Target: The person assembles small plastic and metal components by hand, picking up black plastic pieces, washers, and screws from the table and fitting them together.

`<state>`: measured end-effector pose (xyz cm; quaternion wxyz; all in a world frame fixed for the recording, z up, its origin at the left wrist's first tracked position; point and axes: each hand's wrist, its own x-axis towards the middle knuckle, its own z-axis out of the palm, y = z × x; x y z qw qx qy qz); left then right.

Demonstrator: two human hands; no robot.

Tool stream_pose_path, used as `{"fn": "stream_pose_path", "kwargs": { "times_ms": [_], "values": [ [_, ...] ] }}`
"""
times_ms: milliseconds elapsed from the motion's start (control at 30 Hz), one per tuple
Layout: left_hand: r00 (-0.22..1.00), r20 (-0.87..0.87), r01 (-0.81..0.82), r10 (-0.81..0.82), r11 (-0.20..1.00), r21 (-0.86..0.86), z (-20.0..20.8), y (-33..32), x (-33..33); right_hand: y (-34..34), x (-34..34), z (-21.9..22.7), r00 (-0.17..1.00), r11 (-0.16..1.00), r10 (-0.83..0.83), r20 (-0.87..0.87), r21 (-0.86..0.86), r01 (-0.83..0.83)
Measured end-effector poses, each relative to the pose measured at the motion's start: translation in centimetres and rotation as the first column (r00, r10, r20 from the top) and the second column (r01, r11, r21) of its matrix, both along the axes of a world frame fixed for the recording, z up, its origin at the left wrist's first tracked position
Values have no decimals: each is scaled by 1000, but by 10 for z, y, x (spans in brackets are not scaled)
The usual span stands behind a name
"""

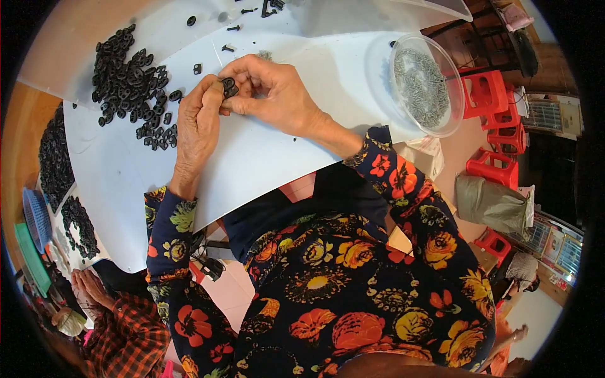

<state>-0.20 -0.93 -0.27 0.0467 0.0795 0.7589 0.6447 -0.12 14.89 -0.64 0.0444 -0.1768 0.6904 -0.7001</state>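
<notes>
Black plastic part (228, 86) pinched between your left hand (198, 123) and right hand (274, 91), fingers closed, above white sheet (265, 157). Risk: grip slips, part drops into loose black pile (129, 79); elbow near tilted screw tub (427, 85).

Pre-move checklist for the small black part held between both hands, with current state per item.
1. Small black part pinched by fingertips of both hands: ok.
2. Left hand and right hand meet over the white sheet, so a dropped piece would likely land on it: ok.
3. Pile of black parts lies close to the left hand: ok.
4. Clear round tub of small metal pieces is tilted at the sheet's right edge; may slide: not ok.
5. Loose black screws lie on the sheet beyond the hands: ok.
6. Whether the held part is fully fitted together: cannot tell.
</notes>
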Motion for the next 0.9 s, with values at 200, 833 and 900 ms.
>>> {"fn": "stream_pose_path", "kwargs": {
  "times_ms": [200,833,900],
  "values": [
    [999,11,32,-32,999,-33,3,-1,0,2,-2,1,988,986,-41,-150,152,64],
    [995,-25,97,-99,993,-66,-3,-8,-2,6,-5,2,990,994,-10,-139,102,25],
    [997,-27,73,-75,996,-59,-3,-7,-2,7,-6,3,984,989,29,-174,147,-4]
  ]
}}
